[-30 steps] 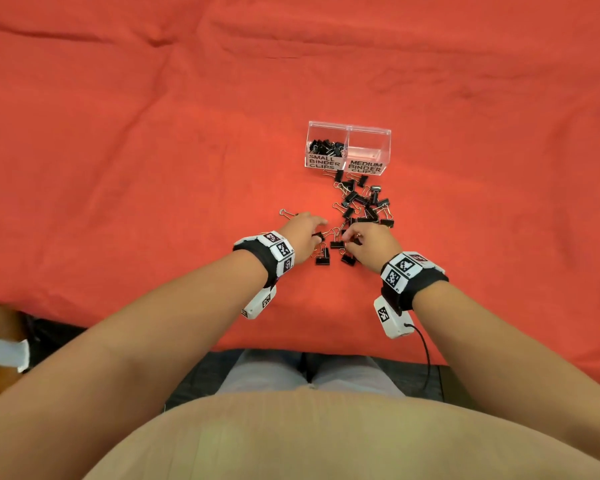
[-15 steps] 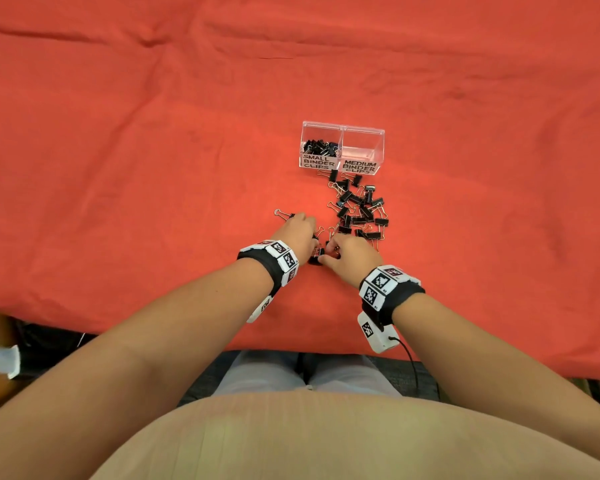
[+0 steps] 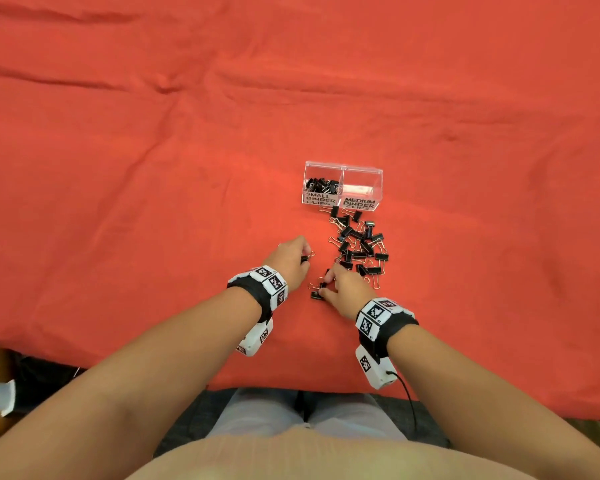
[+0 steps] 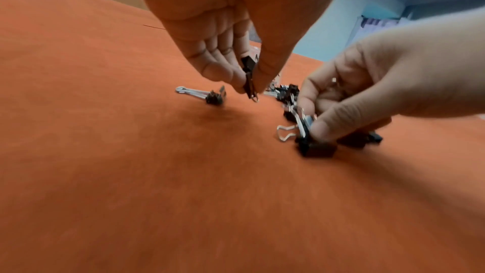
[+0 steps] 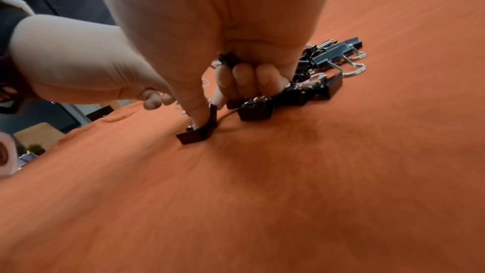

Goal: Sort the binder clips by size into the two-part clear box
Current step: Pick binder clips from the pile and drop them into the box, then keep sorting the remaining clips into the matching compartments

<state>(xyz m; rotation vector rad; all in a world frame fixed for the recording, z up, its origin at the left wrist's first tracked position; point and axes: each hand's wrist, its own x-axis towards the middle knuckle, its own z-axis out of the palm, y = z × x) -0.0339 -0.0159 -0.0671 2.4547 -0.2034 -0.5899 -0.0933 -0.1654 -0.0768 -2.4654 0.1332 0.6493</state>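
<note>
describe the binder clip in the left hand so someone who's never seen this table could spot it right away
On the red cloth, find the clear box and the pile of clips before it. Left of that pile is the left hand. It pinches a small black clip between thumb and fingers, lifted off the cloth, unlike its neighbours.

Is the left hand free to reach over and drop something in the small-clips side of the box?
Probably yes: the left hand already pinches a clip, and bare cloth lies between it and the box.

head overhead, wrists close, sharing clips (image 3: 359, 244)
</note>
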